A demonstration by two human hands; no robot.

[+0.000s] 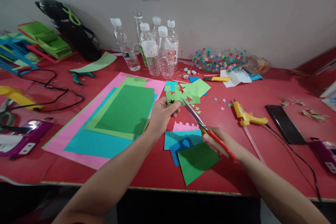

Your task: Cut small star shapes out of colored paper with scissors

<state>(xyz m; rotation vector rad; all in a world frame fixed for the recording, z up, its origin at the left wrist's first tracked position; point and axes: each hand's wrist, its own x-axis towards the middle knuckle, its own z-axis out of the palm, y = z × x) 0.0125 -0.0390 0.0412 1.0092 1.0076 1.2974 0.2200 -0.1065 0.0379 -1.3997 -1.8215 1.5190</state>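
My left hand [163,112] pinches the lower left edge of a light green paper [193,98] that has star-shaped holes cut through it. In my right hand [219,140] is a pair of scissors [193,113] with red and yellow handles. The blades point up and left, their tips at the paper's lower edge beside my left fingers. Small green paper stars [195,107] lie just beneath the blades. Under the scissors sit a pink strip with a notched edge [185,126], a light blue sheet [172,139] and a dark green sheet [198,162].
Stacked coloured sheets [123,108] lie at left. Plastic bottles [166,56] stand by the wall, near a star-covered bottle [219,60] on its side. A yellow cutter [219,79], a yellow glue gun [245,114] with its cord and a black phone [285,124] are at right.
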